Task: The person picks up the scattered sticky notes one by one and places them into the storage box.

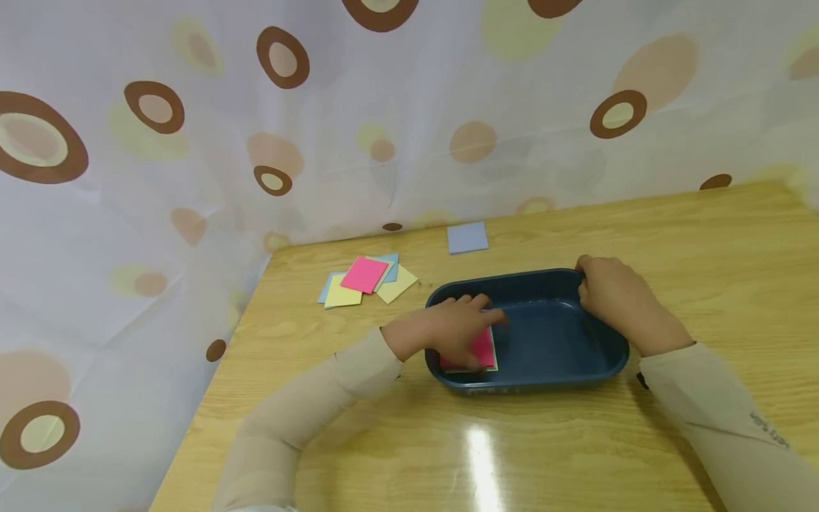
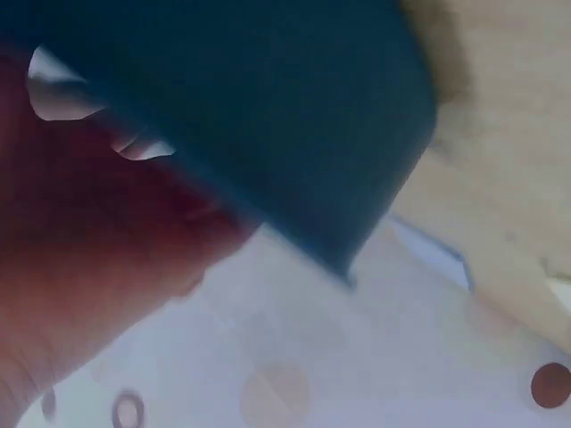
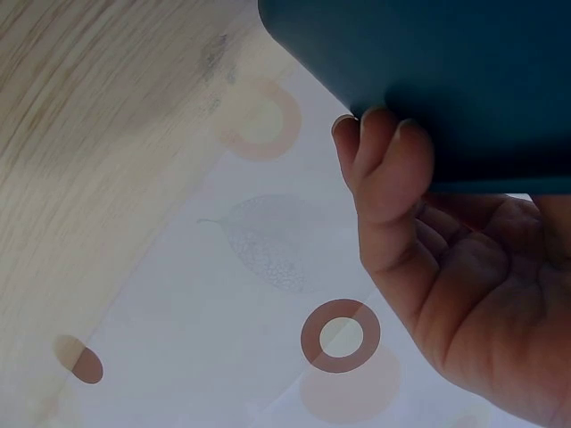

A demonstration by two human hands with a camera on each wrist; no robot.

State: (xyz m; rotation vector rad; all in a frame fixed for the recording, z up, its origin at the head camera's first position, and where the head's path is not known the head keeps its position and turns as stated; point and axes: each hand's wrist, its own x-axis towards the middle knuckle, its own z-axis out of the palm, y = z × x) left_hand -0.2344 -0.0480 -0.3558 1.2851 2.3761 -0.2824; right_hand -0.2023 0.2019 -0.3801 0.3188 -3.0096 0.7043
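A dark blue oblong plastic tray (image 1: 550, 341) sits on the wooden table in the head view. My right hand (image 1: 617, 302) grips its right end, fingers curled over the rim; the right wrist view shows those fingers (image 3: 393, 169) against the tray's outer wall. Over the left end, my left hand (image 1: 457, 331) reaches inside with fingers spread above a small stack of square paper notes (image 1: 483, 348), pink on top with a pale edge below. The palm hides part of this stack. In the left wrist view the tray wall (image 2: 268, 116) covers most of that hand's fingers.
Left of the tray, several square notes lie in an overlapping pile: a pink note (image 1: 365, 274), a yellow note (image 1: 344, 291), a cream note (image 1: 397, 284) and blue ones. A single pale blue note (image 1: 467, 237) lies near the patterned curtain (image 1: 409, 128) behind the table (image 1: 397, 441).
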